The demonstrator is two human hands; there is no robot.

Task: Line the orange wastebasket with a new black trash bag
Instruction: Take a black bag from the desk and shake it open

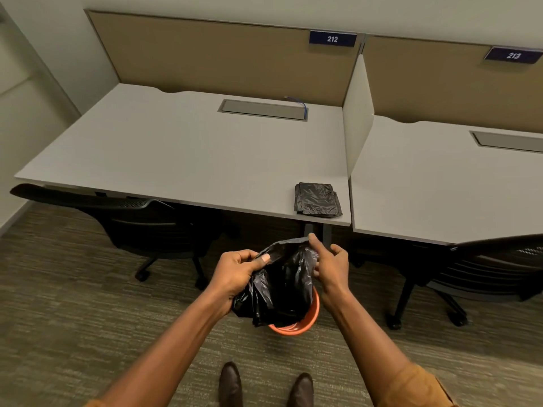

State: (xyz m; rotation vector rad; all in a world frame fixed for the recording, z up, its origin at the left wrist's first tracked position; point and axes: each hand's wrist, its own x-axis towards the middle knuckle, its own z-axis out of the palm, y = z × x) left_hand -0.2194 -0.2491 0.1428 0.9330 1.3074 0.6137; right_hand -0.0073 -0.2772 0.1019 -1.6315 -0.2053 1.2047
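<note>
The left hand [235,271] and the right hand [330,267] are both pinching the mouth of the black trash bag [282,286] just above the orange wastebasket [305,323] on the floor, so they should be spreading the opening wide before lowering it.

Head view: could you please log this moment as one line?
left hand: grip on trash bag | right hand: grip on bag | bag above orange wastebasket | unlined
</note>
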